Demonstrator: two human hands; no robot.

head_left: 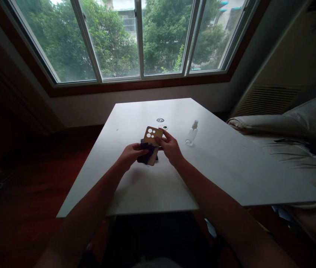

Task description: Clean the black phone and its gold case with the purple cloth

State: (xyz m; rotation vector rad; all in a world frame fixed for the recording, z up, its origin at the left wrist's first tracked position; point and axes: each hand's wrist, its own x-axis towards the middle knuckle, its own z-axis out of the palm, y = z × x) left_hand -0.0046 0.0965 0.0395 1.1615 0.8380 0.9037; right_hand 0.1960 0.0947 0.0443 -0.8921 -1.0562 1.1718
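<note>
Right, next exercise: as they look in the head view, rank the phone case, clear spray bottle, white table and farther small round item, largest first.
1. White table
2. Phone case, though partly covered
3. Clear spray bottle
4. Farther small round item

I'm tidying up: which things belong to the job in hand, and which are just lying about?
Job: phone case, in right hand; dark cloth, in left hand against the case.
Lying about: spray bottle, possibly for the job; black-and-white disc; another round item.
</note>
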